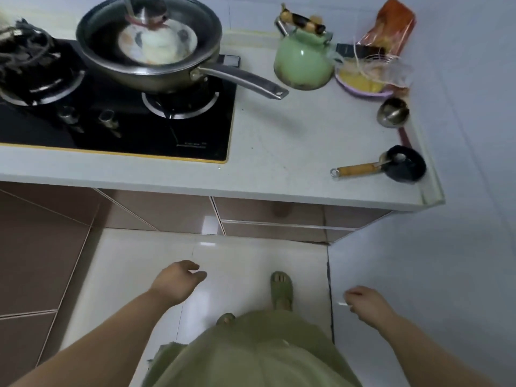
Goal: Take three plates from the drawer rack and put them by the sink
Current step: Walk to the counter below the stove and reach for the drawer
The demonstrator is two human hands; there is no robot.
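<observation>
Left hand (178,280): loosely curled, empty, over floor tiles (237,255). Right hand (365,301): loosely curled, empty, near wall (446,275). Closed drawer fronts (268,219) beyond.

Glossy white floor tiles (237,255) — brown cabinets (173,210) under a pale countertop (279,152).

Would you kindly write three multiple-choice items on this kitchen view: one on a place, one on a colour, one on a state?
1. Where is the pan?
A. on the right burner
B. on the floor
C. beside the ladle

2. What colour is the kettle?
A. red
B. green
C. black

3. What are the hands holding?
A. a plate each
B. the pan handle
C. nothing

Answers:
1 A: the pan sits over the burner of the stove.
2 B: its body is pale green.
3 C: the left hand and right hand hang open above the floor.
</observation>
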